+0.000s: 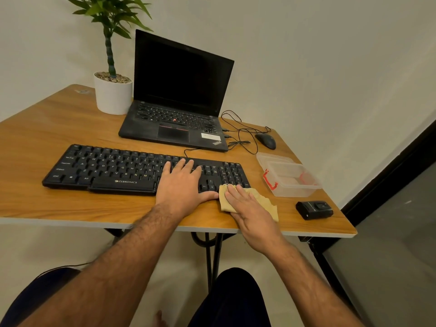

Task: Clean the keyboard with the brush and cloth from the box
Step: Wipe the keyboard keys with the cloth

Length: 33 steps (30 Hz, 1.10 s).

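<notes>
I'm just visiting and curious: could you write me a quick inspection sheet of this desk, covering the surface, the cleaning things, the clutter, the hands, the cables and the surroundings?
Surface: wooden table, pale front edge.
Job's things: black Zebronics keyboard; yellow cloth at the keyboard's right front corner; clear plastic box open, its lid behind it; brush not seen.
Clutter: open laptop, screen dark; mouse; potted plant; small black device.
Hands: left hand flat on the keys; right hand pressing flat on the cloth.
Cables: black cables tangled right of the laptop.
Surroundings: plain wall; the person's knees below.
</notes>
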Tool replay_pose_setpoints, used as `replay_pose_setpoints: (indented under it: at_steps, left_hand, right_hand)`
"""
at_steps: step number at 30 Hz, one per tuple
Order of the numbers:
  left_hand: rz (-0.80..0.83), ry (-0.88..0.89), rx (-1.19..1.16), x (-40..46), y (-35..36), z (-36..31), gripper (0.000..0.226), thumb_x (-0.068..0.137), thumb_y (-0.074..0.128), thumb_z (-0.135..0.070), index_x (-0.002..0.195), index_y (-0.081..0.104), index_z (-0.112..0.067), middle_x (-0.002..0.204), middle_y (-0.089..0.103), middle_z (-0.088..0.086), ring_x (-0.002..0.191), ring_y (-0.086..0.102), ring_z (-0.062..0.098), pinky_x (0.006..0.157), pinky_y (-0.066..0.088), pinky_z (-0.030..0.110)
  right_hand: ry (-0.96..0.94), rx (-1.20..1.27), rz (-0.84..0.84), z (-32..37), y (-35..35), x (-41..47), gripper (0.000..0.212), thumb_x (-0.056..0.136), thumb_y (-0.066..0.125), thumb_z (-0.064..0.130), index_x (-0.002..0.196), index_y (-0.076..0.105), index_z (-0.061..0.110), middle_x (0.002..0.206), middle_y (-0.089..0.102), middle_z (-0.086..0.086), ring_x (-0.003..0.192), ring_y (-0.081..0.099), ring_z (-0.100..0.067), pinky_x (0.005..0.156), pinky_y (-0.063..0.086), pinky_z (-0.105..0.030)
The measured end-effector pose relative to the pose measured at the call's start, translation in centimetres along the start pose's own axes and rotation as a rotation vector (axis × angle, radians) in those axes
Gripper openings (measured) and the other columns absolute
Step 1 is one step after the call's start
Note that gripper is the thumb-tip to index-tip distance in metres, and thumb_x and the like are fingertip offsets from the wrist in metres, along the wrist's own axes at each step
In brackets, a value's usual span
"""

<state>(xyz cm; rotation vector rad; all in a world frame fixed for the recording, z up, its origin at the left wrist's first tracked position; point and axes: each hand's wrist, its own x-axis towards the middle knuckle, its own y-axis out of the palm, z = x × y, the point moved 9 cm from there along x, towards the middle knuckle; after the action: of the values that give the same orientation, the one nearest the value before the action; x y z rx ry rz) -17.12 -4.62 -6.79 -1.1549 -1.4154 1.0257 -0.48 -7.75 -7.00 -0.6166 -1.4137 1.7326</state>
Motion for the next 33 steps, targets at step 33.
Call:
replay_pose_setpoints:
  at_steps: [33]
  left_hand:
    - [0.032,0.007,0.049,-1.4,-1.0,3.9,0.112,0.072,0.019,-0.095,0.158,0.023,-0.022,0.166,0.017,0.001,0.154,0.008,0.021,0.124,0.004,0.052]
  right_hand:
    - [0.268,0.081,-0.019,-2.6,-2.0,12.6,0.042,0.106,0.037,0.033,0.145,0.048,0.021,0.146,0.05,-0.004,0.139,0.04,-0.021,0.11,0.031,-0.034]
